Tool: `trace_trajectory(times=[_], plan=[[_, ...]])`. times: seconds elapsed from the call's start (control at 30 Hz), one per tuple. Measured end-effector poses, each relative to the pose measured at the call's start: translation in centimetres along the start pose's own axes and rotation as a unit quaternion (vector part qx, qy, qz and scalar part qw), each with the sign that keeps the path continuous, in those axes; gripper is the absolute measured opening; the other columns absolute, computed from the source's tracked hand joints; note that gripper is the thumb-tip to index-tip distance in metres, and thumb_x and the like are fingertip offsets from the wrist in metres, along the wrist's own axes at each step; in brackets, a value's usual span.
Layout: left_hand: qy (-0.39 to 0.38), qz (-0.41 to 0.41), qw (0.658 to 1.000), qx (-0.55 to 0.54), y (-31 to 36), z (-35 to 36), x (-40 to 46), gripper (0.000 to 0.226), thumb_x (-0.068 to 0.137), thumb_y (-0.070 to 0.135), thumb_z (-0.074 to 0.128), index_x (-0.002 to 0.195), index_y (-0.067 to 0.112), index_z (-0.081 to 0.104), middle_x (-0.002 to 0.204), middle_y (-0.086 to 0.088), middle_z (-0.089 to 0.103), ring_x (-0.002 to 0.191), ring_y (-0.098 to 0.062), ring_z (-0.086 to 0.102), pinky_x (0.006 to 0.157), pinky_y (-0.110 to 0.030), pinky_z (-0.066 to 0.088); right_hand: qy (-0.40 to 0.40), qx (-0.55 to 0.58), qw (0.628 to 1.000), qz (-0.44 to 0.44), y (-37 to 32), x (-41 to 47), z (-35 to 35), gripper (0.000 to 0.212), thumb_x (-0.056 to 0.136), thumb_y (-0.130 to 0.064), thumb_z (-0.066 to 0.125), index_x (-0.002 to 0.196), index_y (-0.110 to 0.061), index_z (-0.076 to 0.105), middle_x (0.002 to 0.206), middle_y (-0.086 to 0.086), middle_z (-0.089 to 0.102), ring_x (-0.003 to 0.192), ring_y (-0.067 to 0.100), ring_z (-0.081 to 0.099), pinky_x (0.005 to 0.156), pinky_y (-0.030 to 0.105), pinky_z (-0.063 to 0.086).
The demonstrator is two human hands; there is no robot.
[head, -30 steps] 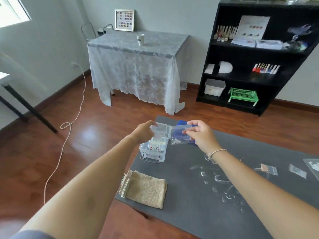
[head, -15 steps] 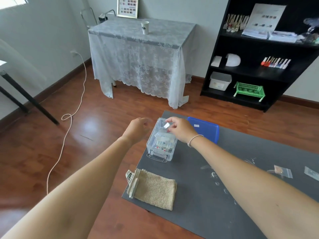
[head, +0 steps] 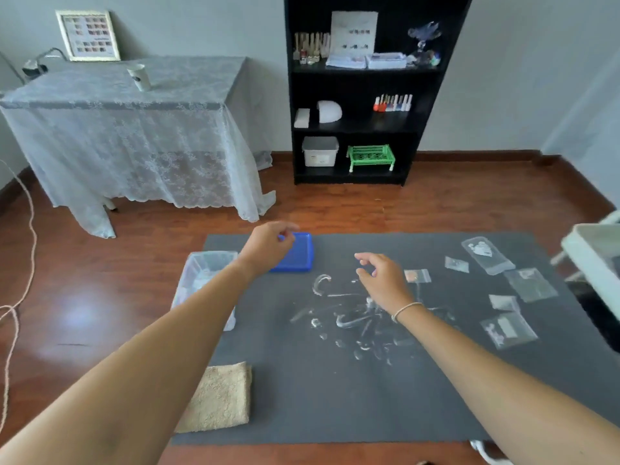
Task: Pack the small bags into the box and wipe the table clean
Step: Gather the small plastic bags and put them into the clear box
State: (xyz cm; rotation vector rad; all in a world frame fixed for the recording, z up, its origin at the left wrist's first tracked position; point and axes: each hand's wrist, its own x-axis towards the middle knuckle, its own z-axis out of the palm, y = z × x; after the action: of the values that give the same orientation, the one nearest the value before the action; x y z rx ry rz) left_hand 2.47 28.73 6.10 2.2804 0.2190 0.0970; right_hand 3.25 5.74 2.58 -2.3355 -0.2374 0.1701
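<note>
Both arms reach out over the dark tabletop (head: 302,397). Left hand (head: 268,246) hangs above the near edge of the blue lid (head: 298,255), fingers loosely curled, grip apart, nothing held. Right hand (head: 382,280) hovers mid-table over white smears (head: 349,317), thumb and forefinger spread, grip apart and empty; thin bracelet (head: 404,309) on the wrist.

Clear box (head: 204,280) sits at the tabletop's left edge, open, partly hidden by the left forearm; contents blurred. Lid lies just right of it, at the far edge.

Six small bags on the right half, all outside the box: an orange-tinted bag (head: 417,276) just beside the right hand, the rest (head: 508,328) scattered farther right, well apart from the box.

Tan cloth (head: 219,397) folded at the near-left corner.
</note>
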Motion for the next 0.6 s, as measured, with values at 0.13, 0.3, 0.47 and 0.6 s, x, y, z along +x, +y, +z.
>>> trace_trajectory(times=[0.13,0.3,0.47,0.6], plan=[[-0.078,0.062,0.994,0.036,5.6,8.3,1.8,0.026,0.088,0.013,0.05,0.109,0.017,0.065,0.098,-0.003,0.062,0.069,-0.014,0.053,0.052,-0.012,0.043,0.056,-0.018,0.994,0.088,7.8,-3.1,-6.7,0.03,0.086,-0.012,0.055,0.115,-0.013,0.063,0.116,0.01,0.065,0.101,0.027,0.059,0.093,0.039,0.047],[-0.14,0.08,0.986,0.048,11.0,17.8,2.2,0.028,0.087,0.013,0.05,0.111,0.014,0.064,0.106,-0.007,0.067,0.081,-0.015,0.053,0.074,-0.019,0.041,0.086,-0.096,0.977,0.168,15.7,-6.1,-12.3,0.033,0.087,-0.021,0.055,0.12,-0.019,0.059,0.121,0.006,0.061,0.113,0.029,0.052,0.095,0.038,0.043],[-0.2,0.048,0.973,0.108,13.1,24.4,2.1,0.034,0.088,0.014,0.048,0.12,0.018,0.058,0.122,-0.007,0.058,0.099,-0.023,0.057,0.079,-0.029,0.047,0.066,-0.203,0.951,0.223,20.5,-7.2,-14.0,0.053,0.08,-0.047,0.058,0.126,-0.022,0.047,0.127,0.004,0.052,0.113,0.029,0.047,0.089,0.035,0.041],[-0.219,0.03,0.942,0.253,12.9,27.0,2.7,0.043,0.09,0.016,0.043,0.133,0.022,0.046,0.138,-0.007,0.044,0.127,-0.029,0.037,0.102,-0.043,0.04,0.058,-0.21,0.947,0.238,22.3,-7.5,-13.6,0.072,0.075,-0.059,0.059,0.132,-0.02,0.038,0.13,0.005,0.045,0.116,0.027,0.044,0.091,0.035,0.039]])
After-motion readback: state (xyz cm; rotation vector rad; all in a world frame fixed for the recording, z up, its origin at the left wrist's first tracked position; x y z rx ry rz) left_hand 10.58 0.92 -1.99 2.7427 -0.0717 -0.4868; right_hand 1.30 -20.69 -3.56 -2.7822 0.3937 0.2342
